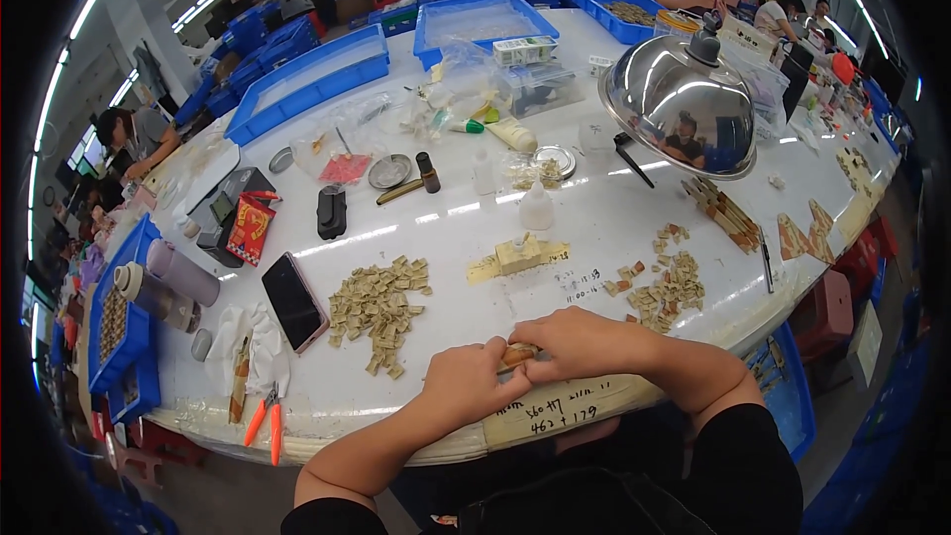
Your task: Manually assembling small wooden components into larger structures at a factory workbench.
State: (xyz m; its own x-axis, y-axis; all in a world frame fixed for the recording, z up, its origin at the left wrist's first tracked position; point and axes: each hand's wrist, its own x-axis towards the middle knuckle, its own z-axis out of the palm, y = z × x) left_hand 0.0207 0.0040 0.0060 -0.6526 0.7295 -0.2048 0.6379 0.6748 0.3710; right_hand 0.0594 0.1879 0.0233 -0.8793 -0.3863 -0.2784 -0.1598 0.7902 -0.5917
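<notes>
Near the table's front edge, my left hand (466,379) and my right hand (573,342) meet, both closed on a small brown-and-tan piece (518,355). Fingers cover much of it, so its exact kind is unclear. Left of my hands lies a heap of small beige rectangular pieces (376,307). A second heap of similar pieces (669,287) lies to the right, a few of them reddish brown. Straight ahead stand a small beige block (519,256) on yellow tape and a white squeeze bottle (536,208).
A phone (294,301), orange-handled pliers (265,426) and two drink bottles (168,282) are at left. A shiny metal lamp (679,104) overhangs the right side. Blue trays (307,86) line the far side. Brown strips (723,213) and a pen (766,263) lie at right.
</notes>
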